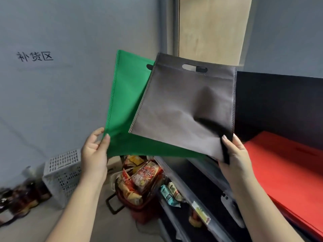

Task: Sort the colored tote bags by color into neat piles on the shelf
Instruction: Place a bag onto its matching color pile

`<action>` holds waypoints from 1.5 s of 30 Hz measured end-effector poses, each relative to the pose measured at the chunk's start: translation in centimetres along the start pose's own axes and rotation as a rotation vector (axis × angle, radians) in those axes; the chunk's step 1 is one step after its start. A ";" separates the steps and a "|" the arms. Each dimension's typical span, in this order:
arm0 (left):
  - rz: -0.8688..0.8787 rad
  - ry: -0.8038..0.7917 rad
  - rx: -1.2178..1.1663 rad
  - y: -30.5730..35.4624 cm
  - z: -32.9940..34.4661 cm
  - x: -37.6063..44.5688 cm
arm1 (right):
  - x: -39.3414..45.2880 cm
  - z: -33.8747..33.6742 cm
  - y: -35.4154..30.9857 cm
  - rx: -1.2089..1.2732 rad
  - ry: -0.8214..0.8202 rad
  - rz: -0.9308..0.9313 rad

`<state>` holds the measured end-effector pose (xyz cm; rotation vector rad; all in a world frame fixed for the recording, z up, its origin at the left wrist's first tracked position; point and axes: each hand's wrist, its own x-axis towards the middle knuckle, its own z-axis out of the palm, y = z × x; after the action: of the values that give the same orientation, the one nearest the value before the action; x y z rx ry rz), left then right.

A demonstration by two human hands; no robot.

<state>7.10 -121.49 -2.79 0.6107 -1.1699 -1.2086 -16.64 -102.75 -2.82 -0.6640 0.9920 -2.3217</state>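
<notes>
At the right edge of the frame, a pile of red bags (286, 172) lies flat on the shelf (201, 173). In the centre you hold up a grey tote bag (183, 109), overlapping a green tote bag (125, 109) behind it. Your right hand (236, 158) pinches the grey bag's lower right corner; your left hand (95, 154) pinches the green bag's lower left corner.

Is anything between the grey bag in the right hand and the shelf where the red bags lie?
Nothing visible. The right hand pinches the grey tote bag in the air just left of the shelf; the red tote bags lie beyond, with open space between.
</notes>
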 end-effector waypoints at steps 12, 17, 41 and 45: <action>-0.078 -0.173 -0.038 -5.6 -2.1 15.8 | 6.9 6.4 8.2 -0.191 0.143 -0.130; -0.126 -0.293 -0.066 -7.9 -0.6 21.5 | 9.8 7.4 10.1 -0.058 0.317 -0.153; -0.255 -0.743 0.413 -25.4 16.6 32.4 | 18.7 -0.4 7.6 -0.089 0.562 -0.323; -0.150 -0.784 0.590 -27.6 17.8 34.8 | 18.7 -0.1 8.1 -0.122 0.627 -0.333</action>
<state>-22.54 -158.67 -8.38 0.6817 -2.2215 -1.2660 -28.35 -119.27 -4.81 -0.1327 1.3855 -2.8644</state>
